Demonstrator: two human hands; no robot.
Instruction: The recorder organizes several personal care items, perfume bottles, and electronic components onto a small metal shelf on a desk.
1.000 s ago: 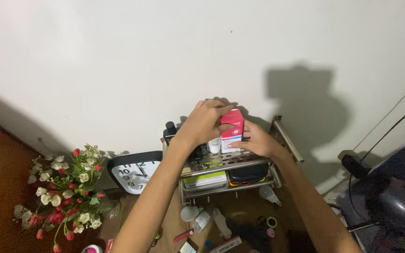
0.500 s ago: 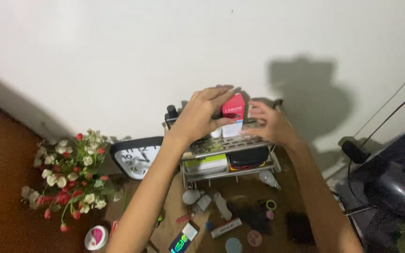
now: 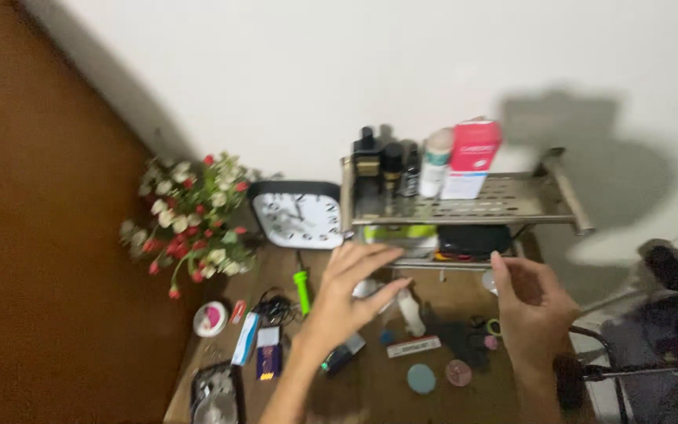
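A red and white carton (image 3: 468, 157) stands upright on the top tier of a metal rack (image 3: 543, 208), next to a white bottle (image 3: 435, 161) and several dark bottles (image 3: 386, 165). My left hand (image 3: 351, 294) hovers open over the wooden table, fingers spread, below the rack. My right hand (image 3: 531, 302) is also open and holds nothing, lower right of the rack. The picture is blurred by motion.
A square clock (image 3: 296, 216) leans on the wall beside a bunch of red and white flowers (image 3: 194, 216). Small things lie scattered on the table (image 3: 370, 385): a green torch (image 3: 302, 289), round tins, small boxes, cables. A dark object stands at the right edge.
Both hands let go of the red and white carton, which now stands on the rack's top tier, and drew back toward me. The view swung left and down.
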